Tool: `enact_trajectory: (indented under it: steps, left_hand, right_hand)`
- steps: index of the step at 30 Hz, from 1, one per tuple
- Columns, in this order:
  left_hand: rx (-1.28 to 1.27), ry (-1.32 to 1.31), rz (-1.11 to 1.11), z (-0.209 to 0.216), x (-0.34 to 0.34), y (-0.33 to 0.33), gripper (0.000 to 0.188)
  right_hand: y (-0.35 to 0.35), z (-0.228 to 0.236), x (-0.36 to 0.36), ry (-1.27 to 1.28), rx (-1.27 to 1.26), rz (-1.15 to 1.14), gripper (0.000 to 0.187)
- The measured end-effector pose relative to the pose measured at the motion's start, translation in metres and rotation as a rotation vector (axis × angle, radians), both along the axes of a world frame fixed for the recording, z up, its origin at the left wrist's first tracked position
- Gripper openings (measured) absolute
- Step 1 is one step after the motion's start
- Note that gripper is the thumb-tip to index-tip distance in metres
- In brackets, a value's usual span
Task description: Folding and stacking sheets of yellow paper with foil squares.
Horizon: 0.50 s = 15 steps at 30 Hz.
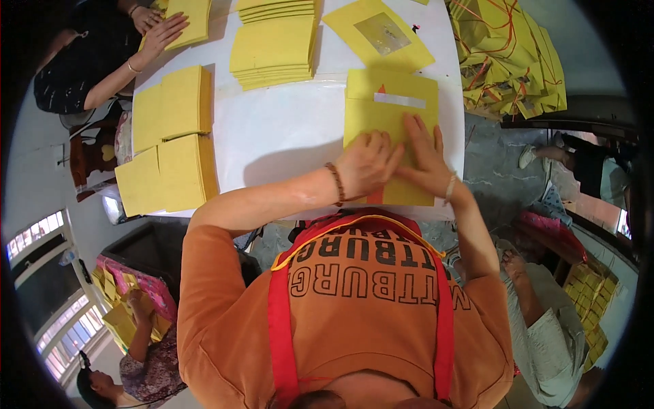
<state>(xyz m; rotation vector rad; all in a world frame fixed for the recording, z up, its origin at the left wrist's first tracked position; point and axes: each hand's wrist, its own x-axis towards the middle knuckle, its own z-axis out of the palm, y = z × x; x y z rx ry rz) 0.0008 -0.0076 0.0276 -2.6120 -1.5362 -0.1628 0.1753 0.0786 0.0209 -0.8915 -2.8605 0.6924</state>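
Yellow paper (364, 119) lies flat at the surface's (286, 129) near right corner, white strip (400, 101) across its upper part. Right hand (426, 160) flat on the paper, fingers spread. Left hand (370, 163) right beside it, over the paper, fingers curled; can't tell if it's pinching anything. Yellow stacks (184, 109) on the left; co-worker's hand (165, 32) on another yellow piece (194, 20), far left.

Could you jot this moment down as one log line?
left hand: curled, on yellow paper | right hand: outstretched, on yellow paper | white strip: on paper's far part | yellow stacks: on white table
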Motion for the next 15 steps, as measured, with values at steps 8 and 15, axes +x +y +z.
enact_trajectory:
  steps: [8, 15]
  left_hand:
    - [-0.163, -0.450, 0.089, 0.026, -0.031, 0.026, 0.035]
    - [0.506, -0.225, 0.317, 0.038, -0.188, 0.051, 0.041]
  right_hand:
    - [0.025, 0.024, 0.029, 0.765, -0.723, -0.209, 0.063]
    - [0.016, 0.014, 0.051, 0.865, -0.665, -0.351, 0.055]
